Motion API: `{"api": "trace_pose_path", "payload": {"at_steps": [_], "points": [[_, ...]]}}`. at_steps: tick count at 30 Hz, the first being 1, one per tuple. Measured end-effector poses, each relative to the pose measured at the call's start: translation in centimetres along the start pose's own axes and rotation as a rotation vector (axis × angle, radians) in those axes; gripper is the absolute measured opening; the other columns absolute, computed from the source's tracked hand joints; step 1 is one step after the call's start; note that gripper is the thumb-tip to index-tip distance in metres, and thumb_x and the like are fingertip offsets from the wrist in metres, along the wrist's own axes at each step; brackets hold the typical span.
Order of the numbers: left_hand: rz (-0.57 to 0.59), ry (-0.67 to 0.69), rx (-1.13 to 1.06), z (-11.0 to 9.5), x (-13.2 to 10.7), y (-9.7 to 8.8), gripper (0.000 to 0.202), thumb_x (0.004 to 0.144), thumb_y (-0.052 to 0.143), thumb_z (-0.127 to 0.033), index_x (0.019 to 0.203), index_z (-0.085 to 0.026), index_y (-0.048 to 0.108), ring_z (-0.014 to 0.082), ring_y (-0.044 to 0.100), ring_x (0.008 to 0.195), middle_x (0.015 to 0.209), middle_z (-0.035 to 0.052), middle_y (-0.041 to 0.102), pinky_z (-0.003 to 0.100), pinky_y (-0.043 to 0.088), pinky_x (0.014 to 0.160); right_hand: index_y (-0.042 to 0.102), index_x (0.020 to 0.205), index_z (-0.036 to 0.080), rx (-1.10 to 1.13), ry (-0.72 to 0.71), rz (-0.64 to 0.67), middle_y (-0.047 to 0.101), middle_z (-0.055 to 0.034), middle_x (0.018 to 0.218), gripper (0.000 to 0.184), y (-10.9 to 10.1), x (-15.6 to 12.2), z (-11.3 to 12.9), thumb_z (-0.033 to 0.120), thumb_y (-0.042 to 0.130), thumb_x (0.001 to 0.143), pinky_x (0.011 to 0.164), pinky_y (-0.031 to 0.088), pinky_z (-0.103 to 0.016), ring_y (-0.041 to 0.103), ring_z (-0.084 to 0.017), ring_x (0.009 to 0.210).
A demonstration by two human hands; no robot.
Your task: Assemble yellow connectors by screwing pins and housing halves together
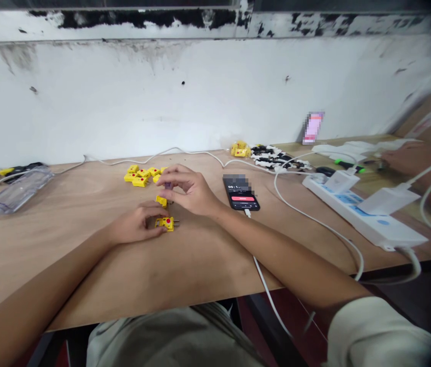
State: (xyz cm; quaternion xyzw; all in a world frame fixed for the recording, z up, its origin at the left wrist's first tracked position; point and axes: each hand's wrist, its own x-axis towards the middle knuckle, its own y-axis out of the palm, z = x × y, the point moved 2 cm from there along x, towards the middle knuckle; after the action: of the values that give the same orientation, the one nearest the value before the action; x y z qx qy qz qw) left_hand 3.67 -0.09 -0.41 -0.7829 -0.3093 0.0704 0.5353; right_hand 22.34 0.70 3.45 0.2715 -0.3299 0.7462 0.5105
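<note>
My left hand [135, 224] is closed on a small yellow two-pin plug [167, 223] with a red dot, holding it at the tabletop. The plug's metal pins point right. Just above it, my right hand [192, 192] pinches the purplish handle of a small screwdriver [167, 187]. Its thin shaft runs down toward the plug; whether the tip touches is too small to tell. Another yellow piece [161, 201] lies between my two hands, partly covered. Beyond them sits a pile of several yellow plugs [139, 180], its right end hidden behind my right fingers.
Right of my hands lies a phone [241, 192] with a charging cable. A white power strip [368, 216] with chargers is farther right, near another person's hand [406, 158]. Black and white parts [276, 157] and bagged yellow pieces [240, 149] lie near the wall; a clear bottle [20, 191] lies left.
</note>
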Motion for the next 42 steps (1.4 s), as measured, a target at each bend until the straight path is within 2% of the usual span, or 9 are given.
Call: {"api": "trace_pose_path", "payload": {"at_steps": [2,7,12,17,23,28,33,38,42], "points": [[-0.002,0.002,-0.002,-0.1,0.1,0.0,0.027,0.089,0.059,-0.034,0.112,-0.019,0.064,0.0218,0.063,0.098,0.107,0.0067,0.067,0.032,0.049,0.087,0.071,0.097,0.019,-0.016,0.006,-0.006,0.063,-0.0028,0.097,0.017,0.1,0.0,0.0,0.018,0.07,0.081,0.075,0.055,-0.026,0.061,-0.01,0.081],[-0.01,0.011,-0.007,-0.1,0.1,0.0,0.028,0.089,0.06,-0.033,0.113,-0.019,0.063,0.0223,0.063,0.1,0.108,0.0067,0.068,0.033,0.049,0.089,0.065,0.107,0.016,0.096,0.034,0.079,0.066,-0.0054,0.1,0.024,0.3,-0.1,0.2,0.013,0.047,0.092,0.084,0.055,-0.03,0.064,-0.012,0.093],[-0.028,0.002,-0.05,-0.1,0.0,-0.1,0.026,0.09,0.056,-0.027,0.114,-0.02,0.063,0.0217,0.062,0.102,0.113,0.0067,0.067,0.032,0.048,0.091,0.07,0.094,0.017,-0.093,-0.05,0.025,0.06,-0.0034,0.095,0.012,0.0,0.0,0.3,0.021,0.068,0.083,0.074,0.054,-0.027,0.059,-0.01,0.079],[-0.068,-0.061,-0.08,0.1,0.4,0.2,0.026,0.098,0.044,-0.03,0.104,-0.019,0.067,0.0185,0.063,0.089,0.099,0.0053,0.07,0.028,0.049,0.081,0.065,0.115,0.018,0.071,0.055,0.067,0.067,-0.0059,0.104,0.028,0.2,-0.1,-0.2,0.015,0.049,0.092,0.085,0.055,-0.031,0.064,-0.013,0.093],[-0.087,-0.086,-0.071,0.2,0.7,0.6,0.023,0.097,0.048,-0.031,0.098,-0.019,0.068,0.0177,0.063,0.088,0.095,0.0041,0.07,0.027,0.048,0.079,0.072,0.097,0.019,-0.062,-0.035,0.033,0.063,-0.0037,0.097,0.015,0.0,0.0,0.2,0.02,0.067,0.084,0.079,0.054,-0.029,0.061,-0.012,0.085],[-0.085,-0.103,-0.077,0.3,0.7,0.7,0.021,0.095,0.05,-0.029,0.096,-0.019,0.068,0.0171,0.063,0.084,0.092,0.0036,0.071,0.027,0.048,0.076,0.066,0.113,0.019,0.074,0.039,0.098,0.066,-0.0057,0.101,0.027,0.2,-0.2,0.1,0.017,0.048,0.093,0.085,0.055,-0.033,0.063,-0.013,0.093],[-0.095,-0.108,-0.085,0.4,0.8,0.7,0.019,0.094,0.051,-0.028,0.096,-0.019,0.068,0.0175,0.064,0.083,0.094,0.0041,0.071,0.028,0.049,0.075,0.072,0.096,0.02,-0.106,-0.03,0.06,0.061,-0.0043,0.101,0.013,-0.1,0.0,0.5,0.021,0.067,0.084,0.078,0.055,-0.03,0.061,-0.011,0.083],[-0.089,-0.099,-0.069,0.4,0.9,0.7,0.018,0.094,0.051,-0.027,0.094,-0.019,0.067,0.0173,0.063,0.082,0.09,0.0033,0.07,0.028,0.049,0.076,0.065,0.112,0.018,0.07,0.066,0.117,0.067,-0.0054,0.102,0.026,0.1,0.1,0.5,0.015,0.049,0.092,0.086,0.055,-0.031,0.065,-0.013,0.095],[-0.098,-0.115,-0.076,0.3,0.9,0.7,0.018,0.093,0.051,-0.028,0.095,-0.019,0.066,0.0176,0.063,0.082,0.091,0.0041,0.07,0.028,0.049,0.075,0.069,0.096,0.018,-0.073,-0.036,0.092,0.065,-0.0045,0.098,0.012,0.0,0.1,0.9,0.018,0.062,0.086,0.081,0.055,-0.03,0.063,-0.012,0.086]]}}
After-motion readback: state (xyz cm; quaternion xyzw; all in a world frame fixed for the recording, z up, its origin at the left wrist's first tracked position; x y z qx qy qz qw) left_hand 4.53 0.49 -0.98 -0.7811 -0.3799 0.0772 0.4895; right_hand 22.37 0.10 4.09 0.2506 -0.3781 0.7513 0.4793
